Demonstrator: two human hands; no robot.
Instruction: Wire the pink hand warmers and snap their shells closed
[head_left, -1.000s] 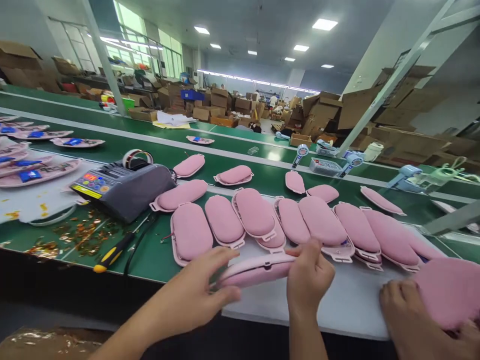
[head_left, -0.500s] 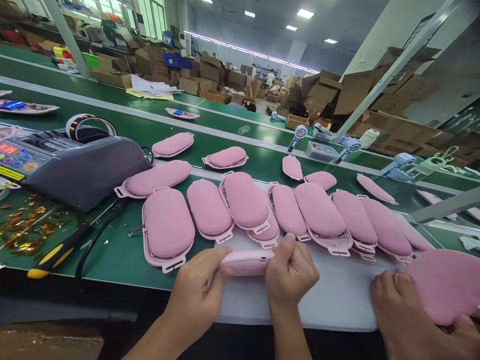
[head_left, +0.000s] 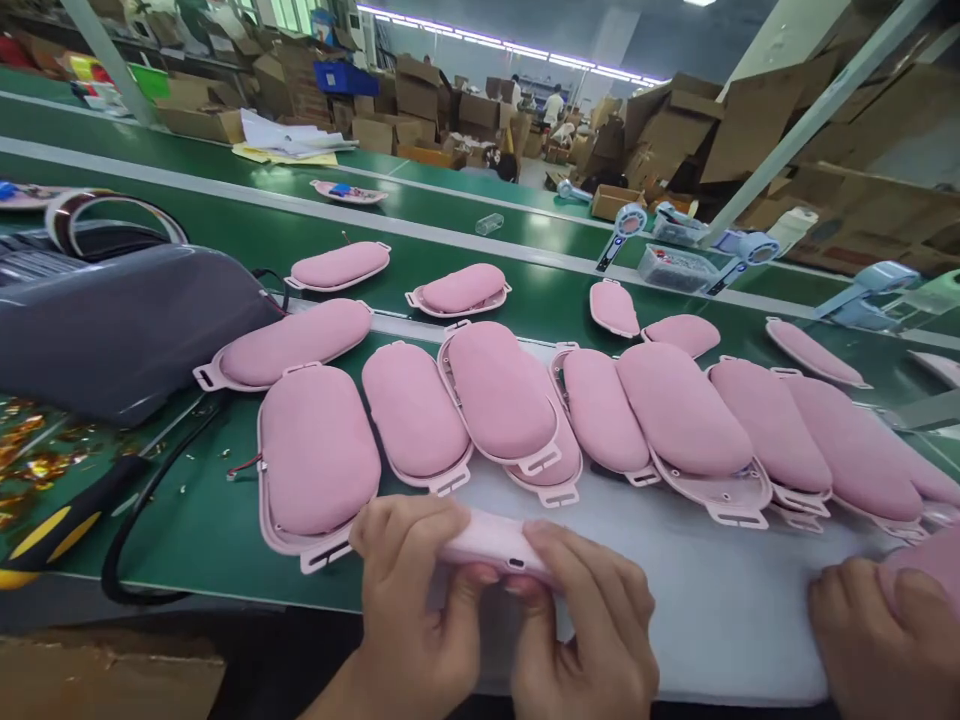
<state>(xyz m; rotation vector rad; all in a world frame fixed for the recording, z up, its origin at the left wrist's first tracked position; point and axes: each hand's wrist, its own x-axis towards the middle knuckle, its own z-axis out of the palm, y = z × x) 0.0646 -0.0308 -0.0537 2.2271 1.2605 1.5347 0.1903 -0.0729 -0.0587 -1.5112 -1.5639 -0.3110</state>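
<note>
Between both hands is a pink rounded casing [head_left: 491,543], held edge-on above a white foam sheet [head_left: 705,600]. A small dark slot shows in its near edge. My left hand [head_left: 420,585] grips the left end, thumb below and fingers over the top. At the right end my right hand [head_left: 589,610] pinches it the same way, fingers curled over and thumb underneath. Just beyond lie several pink oval casings [head_left: 322,450] with slotted end tabs, some overlapping, some with the padded upper part shifted on its shell. Red wires [head_left: 245,468] stick out of the nearest left one.
Another person's hand [head_left: 862,620] holds a pink piece at the far right. At left stand a grey tape dispenser [head_left: 135,320], a black cable [head_left: 124,540] and a yellow-black screwdriver [head_left: 67,525]. Light-blue handheld fans [head_left: 626,230] and a clear parts box [head_left: 675,268] lie farther back.
My right hand has turned from a raised fist-like grip to fingers over the casing's top edge. The casing tilts slightly down to the right. The view has shifted closer and left.
</note>
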